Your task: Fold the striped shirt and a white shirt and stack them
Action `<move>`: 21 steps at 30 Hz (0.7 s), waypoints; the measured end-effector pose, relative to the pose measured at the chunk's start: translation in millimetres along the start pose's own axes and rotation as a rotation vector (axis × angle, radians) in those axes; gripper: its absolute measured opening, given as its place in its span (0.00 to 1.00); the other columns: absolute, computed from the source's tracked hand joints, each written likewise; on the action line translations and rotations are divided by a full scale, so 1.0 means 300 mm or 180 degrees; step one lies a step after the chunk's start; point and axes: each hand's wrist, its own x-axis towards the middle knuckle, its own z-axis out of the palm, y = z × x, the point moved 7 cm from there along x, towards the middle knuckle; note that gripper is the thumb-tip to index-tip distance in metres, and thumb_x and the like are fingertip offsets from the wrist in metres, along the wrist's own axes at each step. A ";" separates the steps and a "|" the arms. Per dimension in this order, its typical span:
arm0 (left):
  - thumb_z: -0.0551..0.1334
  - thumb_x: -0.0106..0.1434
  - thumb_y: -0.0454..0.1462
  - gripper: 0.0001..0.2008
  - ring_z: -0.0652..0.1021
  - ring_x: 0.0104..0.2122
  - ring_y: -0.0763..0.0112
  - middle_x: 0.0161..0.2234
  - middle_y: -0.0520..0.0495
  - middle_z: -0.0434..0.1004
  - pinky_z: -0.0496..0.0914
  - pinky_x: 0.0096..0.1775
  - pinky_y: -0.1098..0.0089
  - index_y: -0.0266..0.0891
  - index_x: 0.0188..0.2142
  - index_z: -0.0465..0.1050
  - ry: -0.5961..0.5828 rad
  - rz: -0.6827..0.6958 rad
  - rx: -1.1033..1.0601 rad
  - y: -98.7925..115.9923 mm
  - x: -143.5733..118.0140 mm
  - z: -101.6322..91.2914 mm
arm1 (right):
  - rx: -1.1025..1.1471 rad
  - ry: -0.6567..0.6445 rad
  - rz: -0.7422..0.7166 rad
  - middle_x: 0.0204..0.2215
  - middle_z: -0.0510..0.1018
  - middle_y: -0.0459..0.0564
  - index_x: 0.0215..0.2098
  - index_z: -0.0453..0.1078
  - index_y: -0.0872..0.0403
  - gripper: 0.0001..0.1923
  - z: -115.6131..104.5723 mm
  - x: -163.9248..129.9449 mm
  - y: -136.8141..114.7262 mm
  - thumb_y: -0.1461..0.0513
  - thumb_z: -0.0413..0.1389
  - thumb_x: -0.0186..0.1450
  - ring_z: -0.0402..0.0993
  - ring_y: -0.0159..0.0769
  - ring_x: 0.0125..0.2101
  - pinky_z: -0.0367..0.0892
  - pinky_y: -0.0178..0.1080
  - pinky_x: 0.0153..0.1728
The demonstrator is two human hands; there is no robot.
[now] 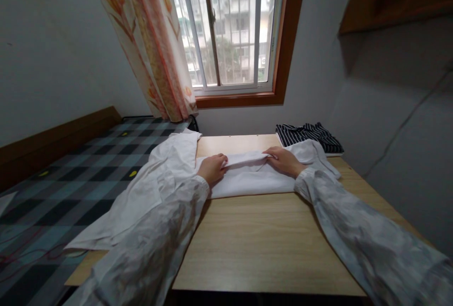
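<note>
A white garment (255, 184), its exact kind hidden by the folds, lies across the wooden table (269, 244). Its left part spreads over the table's left edge toward the bed, and its right part reaches near the striped cloth. My left hand (213, 169) has its fingers curled on the folded upper edge of the fabric. On the right of the same edge, my right hand (283, 161) pinches the cloth between thumb and fingers. A raised fold runs between both hands.
Folded black-and-white striped clothing (309, 136) sits at the table's back right corner. A bed with a checked cover (106, 155) adjoins the table on the left. Behind are a flowered curtain (152, 46) and a window (233, 37); a wooden shelf (396, 4) hangs upper right.
</note>
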 end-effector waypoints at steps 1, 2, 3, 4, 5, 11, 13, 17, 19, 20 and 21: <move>0.66 0.65 0.35 0.14 0.82 0.48 0.55 0.53 0.43 0.83 0.73 0.48 0.62 0.43 0.51 0.80 -0.0035 -0.0097 0.0082 -0.022 -0.004 -0.005 | -0.0083 -0.0052 -0.0139 0.53 0.86 0.55 0.55 0.83 0.49 0.15 -0.001 -0.010 -0.007 0.60 0.59 0.74 0.82 0.48 0.54 0.74 0.48 0.58; 0.66 0.65 0.34 0.13 0.82 0.49 0.55 0.52 0.42 0.83 0.73 0.47 0.62 0.43 0.50 0.81 -0.0068 -0.0177 0.0153 -0.042 -0.008 -0.010 | -0.0162 -0.0125 -0.0279 0.54 0.86 0.56 0.56 0.82 0.49 0.16 0.001 -0.020 -0.013 0.59 0.60 0.73 0.81 0.49 0.55 0.74 0.49 0.59; 0.66 0.65 0.33 0.12 0.81 0.50 0.54 0.52 0.41 0.82 0.72 0.47 0.62 0.43 0.48 0.81 -0.0099 -0.0239 0.0220 -0.061 -0.011 -0.017 | -0.0238 -0.0213 -0.0411 0.55 0.85 0.56 0.57 0.82 0.49 0.16 0.005 -0.028 -0.018 0.59 0.60 0.73 0.81 0.49 0.56 0.74 0.50 0.60; 0.66 0.65 0.33 0.11 0.81 0.50 0.53 0.51 0.40 0.82 0.72 0.46 0.62 0.42 0.46 0.81 -0.0126 -0.0289 0.0287 -0.078 -0.013 -0.025 | -0.0316 -0.0306 -0.0525 0.56 0.85 0.56 0.58 0.82 0.49 0.17 0.011 -0.035 -0.021 0.60 0.60 0.73 0.80 0.49 0.57 0.74 0.51 0.61; 0.66 0.64 0.32 0.10 0.80 0.51 0.52 0.50 0.39 0.81 0.72 0.46 0.62 0.41 0.45 0.81 -0.0147 -0.0327 0.0358 -0.092 -0.014 -0.032 | -0.0399 -0.0389 -0.0611 0.57 0.85 0.56 0.58 0.81 0.50 0.17 0.016 -0.039 -0.023 0.62 0.59 0.73 0.80 0.50 0.57 0.73 0.51 0.62; 0.60 0.67 0.28 0.15 0.77 0.53 0.46 0.51 0.31 0.79 0.70 0.52 0.54 0.37 0.49 0.81 0.0186 -0.0247 0.0651 -0.137 -0.012 -0.080 | -0.0865 -0.0229 -0.0507 0.55 0.86 0.58 0.60 0.80 0.53 0.23 -0.009 -0.031 -0.023 0.70 0.56 0.69 0.81 0.51 0.56 0.73 0.52 0.61; 0.58 0.67 0.27 0.16 0.76 0.55 0.45 0.52 0.29 0.78 0.69 0.54 0.52 0.36 0.49 0.81 0.0244 -0.0155 0.0706 -0.151 -0.027 -0.075 | -0.0914 -0.0093 -0.0504 0.58 0.84 0.59 0.62 0.79 0.53 0.25 -0.024 -0.035 -0.020 0.69 0.56 0.69 0.79 0.52 0.58 0.72 0.53 0.63; 0.58 0.67 0.26 0.15 0.77 0.54 0.46 0.51 0.30 0.79 0.69 0.53 0.52 0.36 0.46 0.81 0.0048 -0.0188 0.0760 -0.199 -0.071 -0.038 | -0.0903 -0.0348 -0.0632 0.61 0.82 0.59 0.64 0.78 0.52 0.24 -0.006 -0.059 0.017 0.67 0.56 0.71 0.79 0.52 0.60 0.72 0.55 0.64; 0.60 0.65 0.26 0.15 0.78 0.53 0.46 0.50 0.31 0.80 0.70 0.52 0.54 0.37 0.47 0.80 0.0049 -0.0319 0.0790 -0.226 -0.084 -0.034 | -0.0897 -0.0430 -0.0634 0.62 0.81 0.59 0.65 0.77 0.53 0.26 -0.001 -0.069 0.045 0.68 0.55 0.71 0.79 0.51 0.61 0.71 0.55 0.65; 0.60 0.64 0.26 0.15 0.79 0.52 0.46 0.50 0.31 0.80 0.70 0.51 0.54 0.36 0.47 0.80 0.0067 -0.0406 0.0812 -0.238 -0.086 -0.035 | -0.0906 -0.0438 -0.0625 0.63 0.81 0.59 0.65 0.77 0.53 0.27 -0.002 -0.072 0.058 0.69 0.54 0.70 0.78 0.51 0.62 0.71 0.55 0.66; 0.61 0.64 0.25 0.15 0.80 0.51 0.46 0.50 0.31 0.81 0.70 0.50 0.54 0.36 0.48 0.80 0.0095 -0.0498 0.0834 -0.248 -0.086 -0.039 | -0.0924 -0.0432 -0.0615 0.63 0.81 0.60 0.65 0.77 0.54 0.27 -0.005 -0.072 0.067 0.70 0.54 0.70 0.78 0.50 0.63 0.71 0.55 0.67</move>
